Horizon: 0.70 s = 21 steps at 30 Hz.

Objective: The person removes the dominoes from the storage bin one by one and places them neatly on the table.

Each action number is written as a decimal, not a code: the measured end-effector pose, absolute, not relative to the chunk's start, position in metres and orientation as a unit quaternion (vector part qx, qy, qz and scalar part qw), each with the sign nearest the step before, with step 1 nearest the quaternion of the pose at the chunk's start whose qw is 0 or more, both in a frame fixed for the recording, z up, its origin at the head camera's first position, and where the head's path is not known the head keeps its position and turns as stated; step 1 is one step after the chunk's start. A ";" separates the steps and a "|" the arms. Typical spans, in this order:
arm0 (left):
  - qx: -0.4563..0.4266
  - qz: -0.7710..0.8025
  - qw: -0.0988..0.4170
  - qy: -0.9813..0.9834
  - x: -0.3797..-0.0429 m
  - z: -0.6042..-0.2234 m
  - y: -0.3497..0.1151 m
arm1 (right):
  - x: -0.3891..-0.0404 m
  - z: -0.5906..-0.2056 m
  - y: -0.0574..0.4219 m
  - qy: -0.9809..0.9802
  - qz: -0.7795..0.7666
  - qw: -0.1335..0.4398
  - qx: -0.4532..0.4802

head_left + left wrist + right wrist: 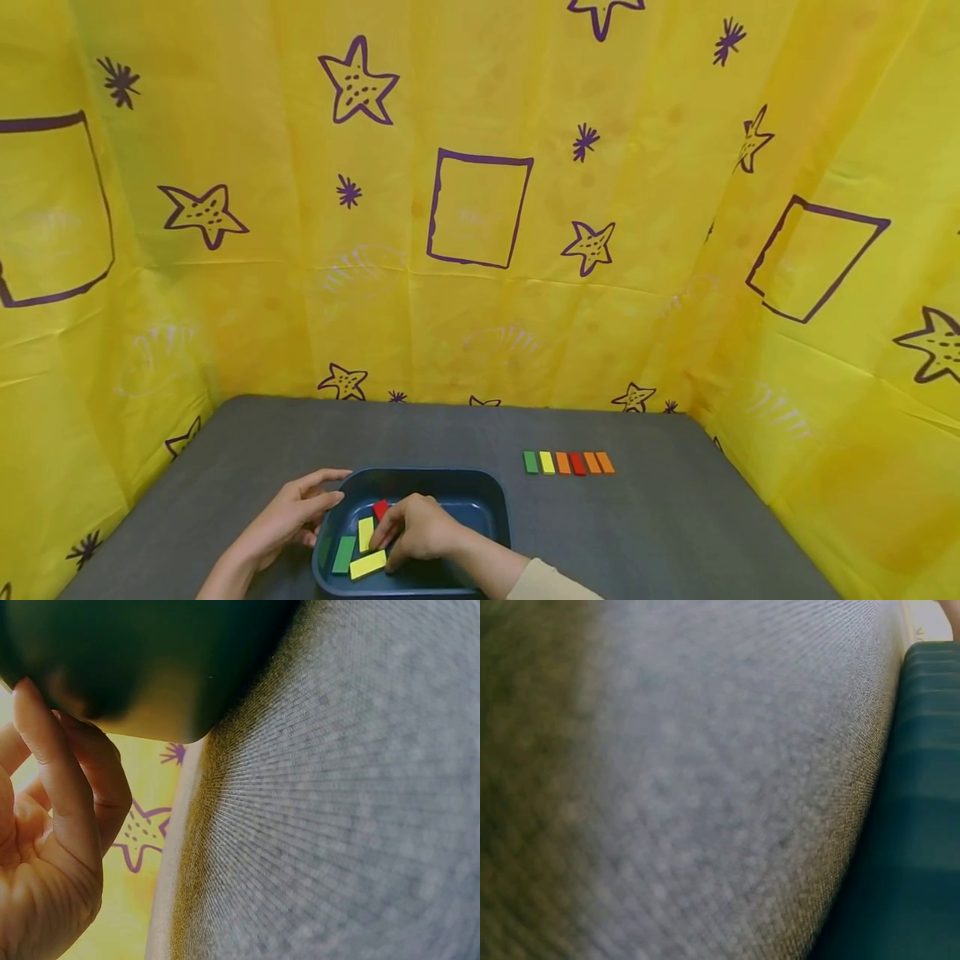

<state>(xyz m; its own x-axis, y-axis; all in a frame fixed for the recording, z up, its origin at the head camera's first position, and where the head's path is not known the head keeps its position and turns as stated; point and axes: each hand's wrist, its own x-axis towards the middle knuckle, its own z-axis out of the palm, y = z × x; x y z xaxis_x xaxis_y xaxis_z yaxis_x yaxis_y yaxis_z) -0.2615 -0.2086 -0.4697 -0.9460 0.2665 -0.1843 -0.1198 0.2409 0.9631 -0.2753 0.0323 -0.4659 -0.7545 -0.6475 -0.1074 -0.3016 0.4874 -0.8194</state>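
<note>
In the head view, a dark blue tray (491, 483) holds a green block (344, 555), a red block (381, 508), an upright-lying yellow block (365, 533) and a slanted yellow block (367, 565). My right hand (423, 529) reaches down into it, finger and thumb at the right end of the slanted yellow block, apparently pinching it. At the tray's left rim is my left hand (281, 517); the left wrist view shows its fingertips (30, 701) touching the outer wall. Whatever lies under the right palm is hidden.
Right of the tray, several flat blocks stand in a row on the grey table (637, 533): a green block (531, 462), a yellow block (547, 463), a red block (577, 464) and orange blocks (592, 463). Yellow cloth (480, 333) with purple stars surrounds the table.
</note>
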 end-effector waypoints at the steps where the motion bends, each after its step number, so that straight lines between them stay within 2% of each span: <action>1: 0.048 0.615 0.157 0.772 -0.261 -0.470 -0.209 | -0.275 -0.466 0.032 0.838 -0.418 0.205 -0.284; 21: 0.050 0.615 0.155 0.772 -0.262 -0.472 -0.209 | -0.276 -0.465 0.032 0.841 -0.384 0.179 -0.336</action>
